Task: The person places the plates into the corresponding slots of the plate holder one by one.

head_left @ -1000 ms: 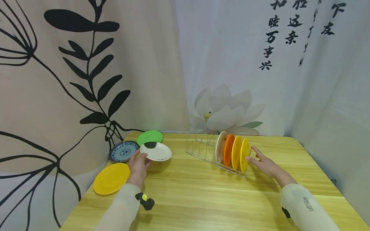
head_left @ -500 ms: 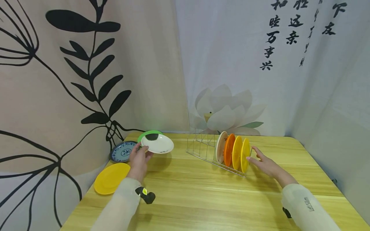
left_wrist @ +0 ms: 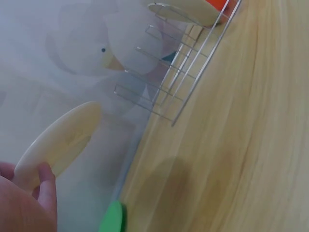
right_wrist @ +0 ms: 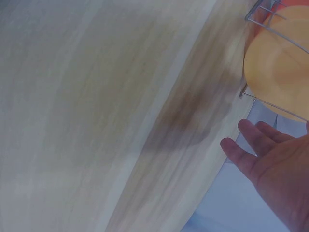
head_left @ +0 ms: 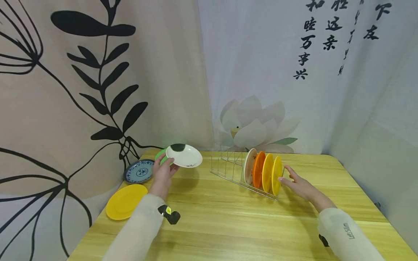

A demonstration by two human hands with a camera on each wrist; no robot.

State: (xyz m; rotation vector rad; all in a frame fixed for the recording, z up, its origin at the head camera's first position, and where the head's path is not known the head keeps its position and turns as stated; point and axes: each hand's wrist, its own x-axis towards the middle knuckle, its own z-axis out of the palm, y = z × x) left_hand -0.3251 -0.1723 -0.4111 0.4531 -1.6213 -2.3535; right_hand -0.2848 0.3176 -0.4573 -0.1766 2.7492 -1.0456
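Observation:
My left hand [head_left: 162, 177] pinches the near-left rim of a white plate [head_left: 187, 156] with a dark patch, held in the air above the table. In the left wrist view that plate [left_wrist: 63, 140] is tilted, its underside partly showing. The wire dish rack [head_left: 233, 177] stands to the right, with a whitish plate [head_left: 250, 166], an orange plate [head_left: 258, 169] and two yellow plates [head_left: 276, 175] upright in its right part. My right hand [head_left: 297, 185] rests at the rack's right end, thumb by the outer yellow plate; its fingers [right_wrist: 241, 154] are loosely extended.
A green plate [head_left: 159, 156], partly hidden behind the white one, a blue patterned plate [head_left: 139, 171] and a yellow plate [head_left: 126, 202] lie along the left edge of the wooden table [head_left: 222, 224]. A printed curtain [head_left: 173, 90] hangs behind the table.
My left hand has lifted the white plate and moved it right and away from me, past the blue plate and in front of the green one. My right hand stays at the rack.

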